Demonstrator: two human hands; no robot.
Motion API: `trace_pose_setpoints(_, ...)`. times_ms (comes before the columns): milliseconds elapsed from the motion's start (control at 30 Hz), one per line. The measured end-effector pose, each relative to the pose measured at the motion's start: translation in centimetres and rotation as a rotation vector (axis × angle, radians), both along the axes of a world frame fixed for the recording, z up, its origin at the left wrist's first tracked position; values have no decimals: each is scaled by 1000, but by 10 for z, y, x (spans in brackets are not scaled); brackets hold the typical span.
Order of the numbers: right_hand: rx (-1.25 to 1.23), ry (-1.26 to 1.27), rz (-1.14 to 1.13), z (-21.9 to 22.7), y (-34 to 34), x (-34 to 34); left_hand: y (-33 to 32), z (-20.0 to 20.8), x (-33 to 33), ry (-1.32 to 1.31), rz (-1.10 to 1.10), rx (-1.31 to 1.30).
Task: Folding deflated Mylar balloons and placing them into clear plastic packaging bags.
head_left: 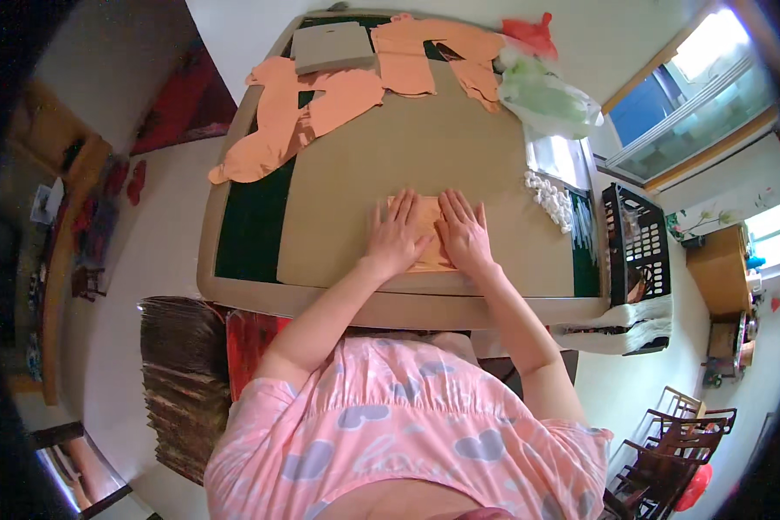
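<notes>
A small folded orange sheet (433,256) lies on a brown cardboard board (346,191) near the table's front edge. My left hand (398,234) presses flat on its left part, fingers stretched forward. On the right part my right hand (465,231) lies flat too, fingers pointing away from me. Both hands are open, and they hide much of the sheet. Farther back are flat orange pieces that look like deflated foil balloons: a large curved one (273,121) at the left and another (403,65) toward the far edge.
A grey box (331,48) stands at the back. At the right are a green-and-clear plastic bag (546,97), a red bag (533,35), white coiled bits (549,201), thin pale sticks (583,227) and a black crate (639,238). Stacked brown sheets (178,381) stand at left.
</notes>
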State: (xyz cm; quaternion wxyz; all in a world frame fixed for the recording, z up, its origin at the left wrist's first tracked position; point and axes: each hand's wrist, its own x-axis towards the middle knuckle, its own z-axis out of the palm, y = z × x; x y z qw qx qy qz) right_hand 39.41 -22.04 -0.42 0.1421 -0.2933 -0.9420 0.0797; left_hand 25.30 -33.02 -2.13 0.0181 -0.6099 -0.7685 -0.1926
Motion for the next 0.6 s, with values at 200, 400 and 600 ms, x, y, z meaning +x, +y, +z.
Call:
trace_pose_setpoints(200, 42, 27, 12, -3, -1, 3, -14, 4, -13, 56, 3, -136)
trace_pose_setpoints(400, 86, -15, 17, -4, 2, 1, -17, 8, -13, 62, 20, -141)
trace_pose_setpoints(600, 99, -45, -184, 2, 4, 17, -17, 4, -11, 82, 24, -122)
